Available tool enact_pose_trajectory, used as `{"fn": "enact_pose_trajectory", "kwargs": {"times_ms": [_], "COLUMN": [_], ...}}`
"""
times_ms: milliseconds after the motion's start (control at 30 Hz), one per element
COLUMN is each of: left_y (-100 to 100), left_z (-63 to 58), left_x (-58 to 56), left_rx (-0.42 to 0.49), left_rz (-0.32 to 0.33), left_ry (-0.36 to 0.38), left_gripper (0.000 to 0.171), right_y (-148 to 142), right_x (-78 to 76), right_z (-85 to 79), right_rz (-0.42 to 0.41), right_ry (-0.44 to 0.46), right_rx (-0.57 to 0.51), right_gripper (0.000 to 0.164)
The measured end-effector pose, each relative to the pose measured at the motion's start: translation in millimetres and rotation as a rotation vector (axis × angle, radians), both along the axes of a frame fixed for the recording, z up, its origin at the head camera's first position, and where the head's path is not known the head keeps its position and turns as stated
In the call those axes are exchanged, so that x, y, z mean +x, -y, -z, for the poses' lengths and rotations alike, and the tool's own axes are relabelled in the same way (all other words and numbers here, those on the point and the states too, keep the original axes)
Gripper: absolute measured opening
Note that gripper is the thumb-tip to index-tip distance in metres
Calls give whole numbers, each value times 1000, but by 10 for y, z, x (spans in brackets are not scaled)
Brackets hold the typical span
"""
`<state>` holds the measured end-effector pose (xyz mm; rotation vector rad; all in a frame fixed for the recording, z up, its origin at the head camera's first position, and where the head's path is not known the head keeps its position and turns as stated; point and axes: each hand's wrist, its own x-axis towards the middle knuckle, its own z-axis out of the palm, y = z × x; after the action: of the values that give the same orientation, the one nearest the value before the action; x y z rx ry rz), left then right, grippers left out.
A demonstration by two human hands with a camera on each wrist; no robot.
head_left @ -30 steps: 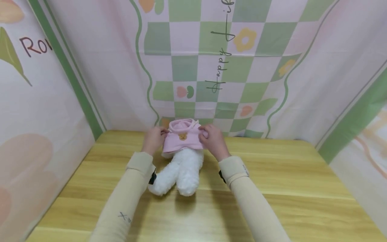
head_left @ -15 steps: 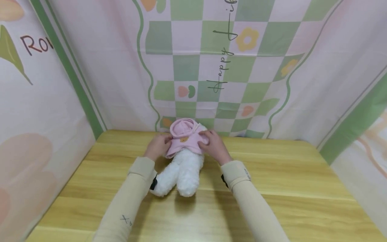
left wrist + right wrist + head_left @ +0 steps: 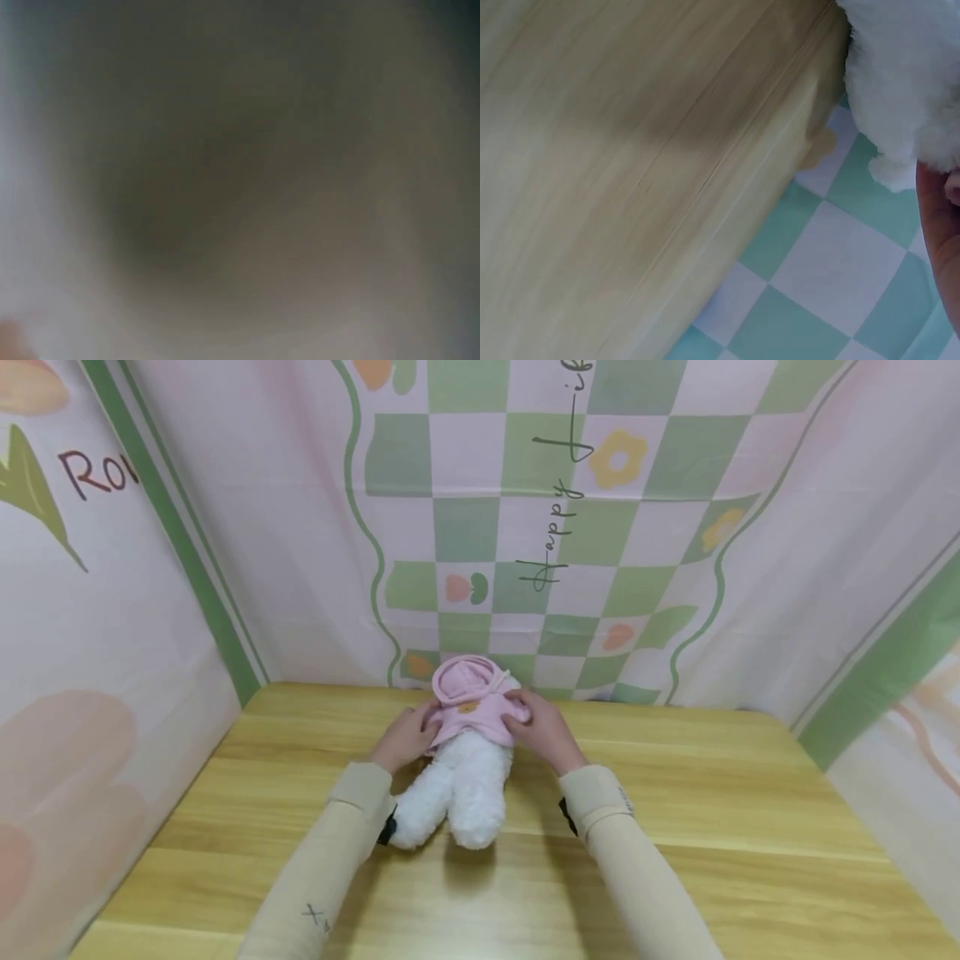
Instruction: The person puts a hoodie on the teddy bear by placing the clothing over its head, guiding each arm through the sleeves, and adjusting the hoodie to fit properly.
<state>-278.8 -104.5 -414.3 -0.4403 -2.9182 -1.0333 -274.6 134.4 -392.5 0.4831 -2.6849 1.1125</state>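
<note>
A fluffy white plush toy [image 3: 477,797] lies on the table with its two legs toward me. Over its upper body sits a small pink hoodie [image 3: 480,720], with a brown bear patch partly hidden in a fold below the round hood opening. My left hand [image 3: 403,739] grips the hoodie's left side with curled fingers. On the opposite side, my right hand [image 3: 547,728] pinches the pink cloth between thumb and fingers. In the right wrist view, fingers [image 3: 934,217] show at the edge beside white fur [image 3: 892,75]. The left wrist view is only a dark blur.
The wooden table [image 3: 712,810] ends just behind the toy. A hanging cloth [image 3: 585,535] with green checks and flowers rises at its back edge, and printed cloth [image 3: 135,635] stands along the left side too.
Both hands have moved from the hoodie's upper sides down toward its lower sides. The hood opening has turned more toward me, and the bear patch has become partly folded under.
</note>
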Motion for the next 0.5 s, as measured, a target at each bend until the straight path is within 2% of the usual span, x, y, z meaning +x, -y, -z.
{"fn": "enact_pose_trajectory", "kwargs": {"times_ms": [500], "left_y": [-203], "left_z": [-47], "left_x": [72], "left_rx": [31], "left_rz": [8], "left_ry": [-42], "left_gripper": [45], "right_y": [-276], "right_x": [2], "right_z": [95], "right_rz": [21], "right_ry": [28], "right_rx": [-29], "right_gripper": [39]}}
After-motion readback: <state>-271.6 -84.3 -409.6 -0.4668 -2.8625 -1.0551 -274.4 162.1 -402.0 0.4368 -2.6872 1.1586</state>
